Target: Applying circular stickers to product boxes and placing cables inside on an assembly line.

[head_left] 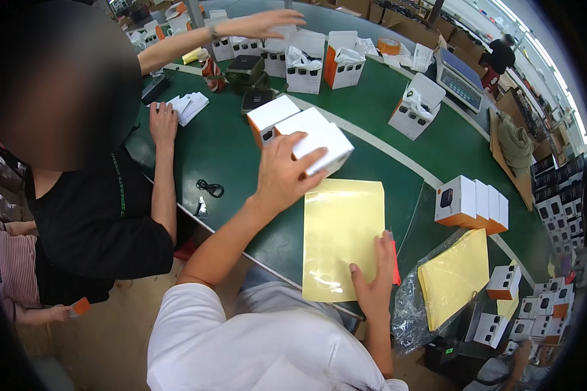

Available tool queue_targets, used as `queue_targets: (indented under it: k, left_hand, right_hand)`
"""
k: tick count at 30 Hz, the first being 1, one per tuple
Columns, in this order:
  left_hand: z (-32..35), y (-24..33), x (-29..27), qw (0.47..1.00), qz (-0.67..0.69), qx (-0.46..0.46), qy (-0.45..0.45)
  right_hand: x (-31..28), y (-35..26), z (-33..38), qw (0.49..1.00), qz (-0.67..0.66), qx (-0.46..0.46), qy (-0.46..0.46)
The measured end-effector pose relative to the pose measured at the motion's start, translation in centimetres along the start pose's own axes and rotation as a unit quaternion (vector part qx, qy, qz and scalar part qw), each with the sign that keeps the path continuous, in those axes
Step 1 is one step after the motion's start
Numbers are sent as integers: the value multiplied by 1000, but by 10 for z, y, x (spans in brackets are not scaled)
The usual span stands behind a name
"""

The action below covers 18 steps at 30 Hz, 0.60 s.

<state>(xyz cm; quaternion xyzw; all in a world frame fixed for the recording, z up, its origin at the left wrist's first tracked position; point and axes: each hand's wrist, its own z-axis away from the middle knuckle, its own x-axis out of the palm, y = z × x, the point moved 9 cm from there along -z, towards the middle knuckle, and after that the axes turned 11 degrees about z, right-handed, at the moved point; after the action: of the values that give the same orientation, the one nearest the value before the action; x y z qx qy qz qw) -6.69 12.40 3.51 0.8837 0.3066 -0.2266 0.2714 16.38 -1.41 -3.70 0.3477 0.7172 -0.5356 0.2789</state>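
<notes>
My left hand (pixel 287 168) lies over the near side of a white and orange box (pixel 316 133), fingers spread, touching or just above it; the exact contact is hidden. Another such box (pixel 272 116) stands directly beside it on the left. In front of me a shiny yellow sheet (pixel 339 228) with rows of faint round outlines rests on the green table. My right hand (pixel 375 277) is at the sheet's lower right edge, thumb and fingers apart. Something red (pixel 396 260) shows just beyond those fingers.
Right of me lies a stack of yellow sheets (pixel 453 277) on clear plastic. A row of white and orange boxes (pixel 469 202) stands behind it. Open boxes (pixel 304 62) line the far side, near a scale (pixel 460 81). At left, a co-worker's hand (pixel 163 124) touches white papers (pixel 189 107); a black cable (pixel 210 189) lies closer.
</notes>
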Motion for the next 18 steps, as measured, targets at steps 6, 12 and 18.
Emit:
queue_targets:
  k: [6,12,18]
  left_hand:
    - [-20,25,51,999,-9,4,-40]
    - [-115,-14,264,931,239,-233,-151]
    - [-155,-96,374,878,371,-260,-155]
  right_hand:
    - [26,6,11,987,125,-47,-91]
    - [21,12,14,985,149,-35,-82]
    - [27,18,25,983,157,-37,-91]
